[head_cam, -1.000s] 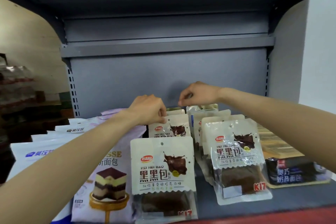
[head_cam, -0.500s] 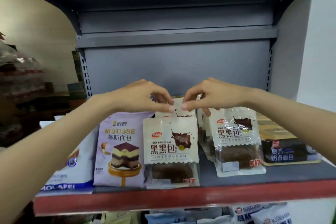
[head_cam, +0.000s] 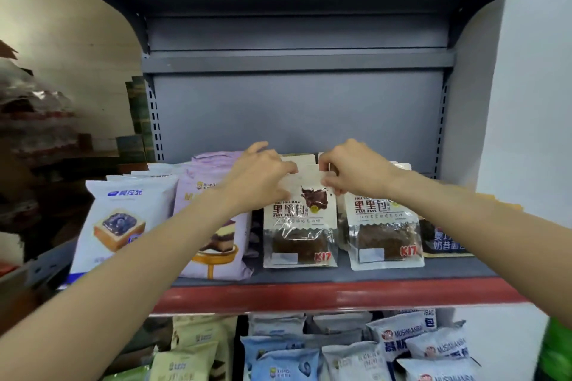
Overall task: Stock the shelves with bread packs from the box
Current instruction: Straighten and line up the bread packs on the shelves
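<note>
Currently both hands are at the top edge of the front cream-and-clear plastic pack of dark chocolate bread [head_cam: 299, 226], which stands upright on the grey metal shelf with a red front lip [head_cam: 340, 294]. Left hand [head_cam: 263, 178]: fingers curled, pinching the pack's upper left corner. Right hand [head_cam: 353, 170]: fingers curled, pinching the upper right part of the same top edge. More cream pack tops show just behind it, so it heads a row.

Just beside it to the right stands a second row of the same bread, its front pack [head_cam: 383, 226] upright and untouched. Further right is a dark-labelled bread pack [head_cam: 445, 238], partly hidden by the right forearm. To the left: a lilac mousse-cake pack [head_cam: 213, 226], then a white pack picturing blueberry toast [head_cam: 123, 219].

Progress, as a judgement: this shelf looks largely filled across its front, with the held pack being squared up or seated. The lower shelf's blue-and-white bread packs [head_cam: 418, 340] also look stocked. The box is not in view, so what remains to unload cannot be told.
</note>
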The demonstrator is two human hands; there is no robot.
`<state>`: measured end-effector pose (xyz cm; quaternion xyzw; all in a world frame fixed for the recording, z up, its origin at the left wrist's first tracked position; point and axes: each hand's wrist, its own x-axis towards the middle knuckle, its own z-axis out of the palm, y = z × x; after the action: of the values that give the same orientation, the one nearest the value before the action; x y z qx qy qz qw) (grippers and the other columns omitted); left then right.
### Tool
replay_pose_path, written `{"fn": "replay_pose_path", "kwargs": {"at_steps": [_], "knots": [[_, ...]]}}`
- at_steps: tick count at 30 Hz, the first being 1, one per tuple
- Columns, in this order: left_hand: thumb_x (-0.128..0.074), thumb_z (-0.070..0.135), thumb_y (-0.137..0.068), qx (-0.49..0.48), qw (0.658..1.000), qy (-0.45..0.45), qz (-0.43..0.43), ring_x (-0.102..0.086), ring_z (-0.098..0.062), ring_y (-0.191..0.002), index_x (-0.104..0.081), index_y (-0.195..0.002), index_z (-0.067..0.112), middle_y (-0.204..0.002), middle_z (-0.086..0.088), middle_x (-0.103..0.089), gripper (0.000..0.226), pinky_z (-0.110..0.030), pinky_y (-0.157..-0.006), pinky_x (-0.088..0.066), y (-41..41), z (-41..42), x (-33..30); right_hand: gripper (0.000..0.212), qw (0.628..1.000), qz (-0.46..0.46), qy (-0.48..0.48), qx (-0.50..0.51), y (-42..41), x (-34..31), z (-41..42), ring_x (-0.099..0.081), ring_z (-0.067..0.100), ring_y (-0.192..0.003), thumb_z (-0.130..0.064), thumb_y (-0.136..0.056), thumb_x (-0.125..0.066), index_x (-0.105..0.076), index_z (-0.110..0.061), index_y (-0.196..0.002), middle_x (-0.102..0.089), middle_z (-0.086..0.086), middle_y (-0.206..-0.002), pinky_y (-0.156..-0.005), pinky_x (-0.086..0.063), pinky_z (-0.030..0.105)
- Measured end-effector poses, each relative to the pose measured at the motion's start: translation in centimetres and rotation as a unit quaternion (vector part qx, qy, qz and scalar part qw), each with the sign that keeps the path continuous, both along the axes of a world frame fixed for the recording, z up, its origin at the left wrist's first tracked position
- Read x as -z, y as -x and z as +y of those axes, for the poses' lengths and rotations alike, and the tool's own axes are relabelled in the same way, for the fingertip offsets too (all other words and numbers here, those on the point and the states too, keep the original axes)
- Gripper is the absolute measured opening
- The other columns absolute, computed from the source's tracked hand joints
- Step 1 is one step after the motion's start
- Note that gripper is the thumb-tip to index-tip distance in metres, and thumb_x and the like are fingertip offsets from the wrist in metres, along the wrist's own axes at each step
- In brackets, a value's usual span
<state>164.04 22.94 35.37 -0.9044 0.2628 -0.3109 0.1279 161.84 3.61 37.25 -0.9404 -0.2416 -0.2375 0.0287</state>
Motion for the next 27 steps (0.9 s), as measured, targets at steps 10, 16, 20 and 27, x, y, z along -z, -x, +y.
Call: {"fn": "replay_pose_path", "kwargs": {"at_steps": [10, 16, 20, 27], "knots": [[-0.071, 0.017, -0.077, 0.137, 0.947, 0.271, -0.102, -0.041, -0.022, -0.122, -0.049, -0.131, 0.019, -0.135, -0.005, -0.045, 0.058, -0.029, -0.097, -0.037, 5.8, 0.4, 5.9, 0.049, 0.984, -0.097, -0.150, -0.022, 5.4, 5.3, -1.4, -0.065, 0.021, -0.084, -0.022, -0.085, -0.067, -0.047, -0.022, -0.130, -0.053, 0.004, -0.128, -0.085, -0.050, 0.038], [-0.068, 0.016, -0.081, 0.093, 0.914, 0.395, 0.017, -0.024, -0.023, -0.140, -0.033, -0.142, 0.025, -0.151, -0.007, -0.018, 0.071, -0.035, -0.110, -0.030, 7.6, -1.4, 10.9, 0.056, 0.985, -0.025, -0.171, 0.008, 6.3, 11.9, -0.1, -0.063, 0.022, -0.087, -0.028, -0.092, -0.056, -0.033, -0.036, -0.142, -0.044, 0.006, -0.133, -0.080, -0.053, 0.037], [-0.067, 0.017, -0.084, 0.041, 0.894, 0.441, 0.075, -0.014, -0.022, -0.144, -0.020, -0.147, 0.027, -0.155, -0.010, -0.006, 0.079, -0.030, -0.111, -0.022, 6.8, -2.2, 10.6, 0.063, 0.988, -0.004, -0.151, 0.031, 4.5, 12.9, 0.7, -0.059, 0.029, -0.094, -0.028, -0.095, -0.051, -0.017, -0.036, -0.148, -0.051, 0.010, -0.121, -0.080, -0.050, 0.040], [-0.080, 0.030, -0.058, 0.025, 0.831, 0.519, 0.201, -0.028, -0.020, -0.139, -0.008, -0.149, 0.031, -0.152, -0.008, -0.025, 0.116, -0.031, -0.107, -0.031, 4.2, -2.5, 10.6, 0.064, 0.989, -0.007, -0.140, 0.056, 3.9, 12.8, 0.9, -0.058, 0.028, -0.093, -0.018, -0.096, -0.049, -0.015, -0.033, -0.149, -0.055, 0.010, -0.107, -0.072, -0.044, 0.033]]}}
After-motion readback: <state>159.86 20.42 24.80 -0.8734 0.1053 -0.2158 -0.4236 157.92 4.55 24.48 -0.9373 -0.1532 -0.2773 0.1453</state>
